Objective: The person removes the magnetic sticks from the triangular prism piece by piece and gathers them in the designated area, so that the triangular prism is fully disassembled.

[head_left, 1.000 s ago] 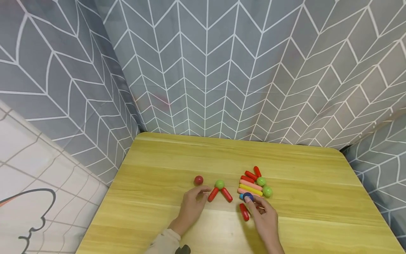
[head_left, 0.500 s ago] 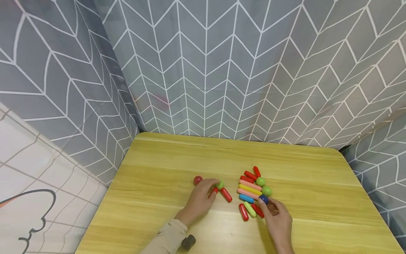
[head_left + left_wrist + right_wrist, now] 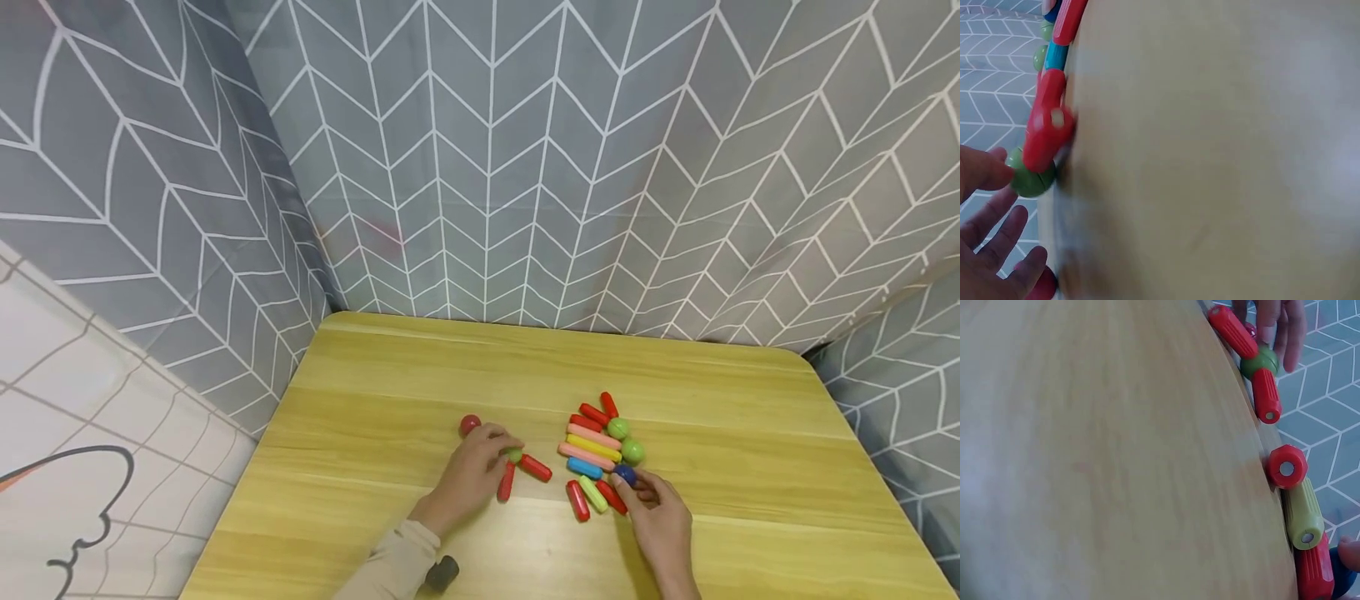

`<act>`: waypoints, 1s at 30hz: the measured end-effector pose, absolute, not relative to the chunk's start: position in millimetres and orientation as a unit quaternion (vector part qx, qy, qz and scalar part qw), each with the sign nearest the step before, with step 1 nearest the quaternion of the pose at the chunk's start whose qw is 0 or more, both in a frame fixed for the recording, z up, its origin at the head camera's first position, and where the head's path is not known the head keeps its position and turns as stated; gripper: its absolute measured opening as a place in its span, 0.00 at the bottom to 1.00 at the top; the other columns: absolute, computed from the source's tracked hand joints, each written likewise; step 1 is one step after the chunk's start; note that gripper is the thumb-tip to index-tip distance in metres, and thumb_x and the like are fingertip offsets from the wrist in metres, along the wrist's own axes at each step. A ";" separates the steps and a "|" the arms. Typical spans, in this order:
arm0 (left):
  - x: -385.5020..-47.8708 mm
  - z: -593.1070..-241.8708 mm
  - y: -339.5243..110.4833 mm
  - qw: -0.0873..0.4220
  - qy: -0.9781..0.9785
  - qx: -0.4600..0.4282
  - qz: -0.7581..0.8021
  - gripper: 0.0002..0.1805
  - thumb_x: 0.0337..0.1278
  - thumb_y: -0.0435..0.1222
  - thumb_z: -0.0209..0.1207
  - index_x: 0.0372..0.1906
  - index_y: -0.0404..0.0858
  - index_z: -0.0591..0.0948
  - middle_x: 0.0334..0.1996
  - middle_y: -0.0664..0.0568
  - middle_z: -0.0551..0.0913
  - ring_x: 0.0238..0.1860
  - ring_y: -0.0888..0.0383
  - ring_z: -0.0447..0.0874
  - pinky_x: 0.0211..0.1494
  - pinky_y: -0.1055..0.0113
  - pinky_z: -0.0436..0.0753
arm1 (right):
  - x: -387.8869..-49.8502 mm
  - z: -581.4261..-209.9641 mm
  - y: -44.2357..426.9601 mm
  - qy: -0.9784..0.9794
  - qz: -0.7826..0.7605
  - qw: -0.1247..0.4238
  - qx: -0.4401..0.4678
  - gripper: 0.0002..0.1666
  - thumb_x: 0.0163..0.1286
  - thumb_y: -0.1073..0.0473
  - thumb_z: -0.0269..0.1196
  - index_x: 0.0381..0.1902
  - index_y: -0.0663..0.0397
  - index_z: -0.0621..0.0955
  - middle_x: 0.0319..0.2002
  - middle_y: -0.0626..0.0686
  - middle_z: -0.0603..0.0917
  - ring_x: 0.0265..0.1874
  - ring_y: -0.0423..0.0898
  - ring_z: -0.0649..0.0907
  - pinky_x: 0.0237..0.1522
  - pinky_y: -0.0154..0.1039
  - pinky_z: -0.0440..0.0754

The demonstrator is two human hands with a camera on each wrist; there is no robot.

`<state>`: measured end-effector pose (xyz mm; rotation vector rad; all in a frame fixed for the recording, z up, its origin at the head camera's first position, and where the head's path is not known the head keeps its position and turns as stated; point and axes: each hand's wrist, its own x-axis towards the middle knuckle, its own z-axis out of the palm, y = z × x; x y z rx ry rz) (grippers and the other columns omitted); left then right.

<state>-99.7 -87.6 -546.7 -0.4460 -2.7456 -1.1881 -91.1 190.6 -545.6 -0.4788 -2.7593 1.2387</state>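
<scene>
My left hand [image 3: 468, 475] pinches a green ball [image 3: 514, 456] with its thumb and finger. Two red magnetic rods [image 3: 536, 467] stick out from that ball in a V, seen also in the right wrist view past the table edge. Behind the left fingers sits a dark red ball [image 3: 470, 423]. My right hand [image 3: 662, 517] holds a dark blue ball [image 3: 624, 475] between thumb and fingers. That ball is at the end of a blue rod [image 3: 585, 467] and near a red rod [image 3: 611, 497]; whether they touch is unclear.
Right of centre lie pink rods [image 3: 592, 436], a yellow rod [image 3: 594, 447], more red rods and two green balls [image 3: 633, 452]. A light green rod [image 3: 593, 494] and a red rod [image 3: 577, 501] lie nearer me. Patterned curtains [image 3: 487, 167] stand behind the wooden table [image 3: 390, 383].
My right hand has moved the blue ball rightward, off the blue rod. My left hand has reached the green ball, and the V of red rods has turned, its ball now slightly nearer me.
</scene>
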 end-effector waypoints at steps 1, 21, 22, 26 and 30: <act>-98.5 -548.3 -88.2 0.060 -0.907 -0.145 -0.392 0.16 0.64 0.30 0.60 0.53 0.47 0.86 0.53 0.56 0.81 0.54 0.59 0.77 0.56 0.62 0.82 | -91.2 -546.3 190.8 -0.900 0.403 0.038 -0.158 0.29 0.65 0.47 0.70 0.54 0.64 0.83 0.43 0.60 0.86 0.37 0.46 0.81 0.33 0.26 0.77; -78.6 -556.2 -84.2 0.023 -0.906 -0.150 -0.395 0.20 0.53 0.27 0.67 0.46 0.53 0.85 0.57 0.58 0.84 0.60 0.57 0.80 0.67 0.53 0.78 | -99.0 -544.7 195.2 -0.907 0.392 0.030 -0.150 0.29 0.66 0.48 0.69 0.53 0.66 0.83 0.39 0.58 0.84 0.33 0.41 0.77 0.29 0.27 0.74; -77.8 -555.5 -84.0 0.018 -0.907 -0.148 -0.394 0.20 0.53 0.27 0.67 0.45 0.54 0.85 0.57 0.59 0.84 0.60 0.56 0.80 0.67 0.52 0.78 | -99.2 -544.6 195.2 -0.907 0.392 0.029 -0.149 0.29 0.65 0.47 0.70 0.53 0.66 0.83 0.39 0.58 0.84 0.33 0.41 0.77 0.29 0.27 0.74; -75.0 -553.0 -84.4 0.002 -0.905 -0.149 -0.399 0.19 0.51 0.26 0.67 0.42 0.53 0.86 0.53 0.61 0.86 0.57 0.59 0.81 0.66 0.55 0.78 | -99.4 -544.8 195.5 -0.906 0.396 0.033 -0.149 0.29 0.65 0.47 0.70 0.53 0.67 0.83 0.39 0.59 0.84 0.32 0.40 0.77 0.29 0.27 0.74; -73.6 -552.2 -85.2 0.005 -0.901 -0.158 -0.404 0.18 0.50 0.25 0.68 0.41 0.51 0.86 0.49 0.62 0.87 0.54 0.61 0.81 0.64 0.58 0.79 | -98.8 -545.7 195.5 -0.905 0.396 0.042 -0.152 0.28 0.64 0.49 0.71 0.52 0.66 0.84 0.39 0.59 0.85 0.31 0.38 0.77 0.29 0.26 0.75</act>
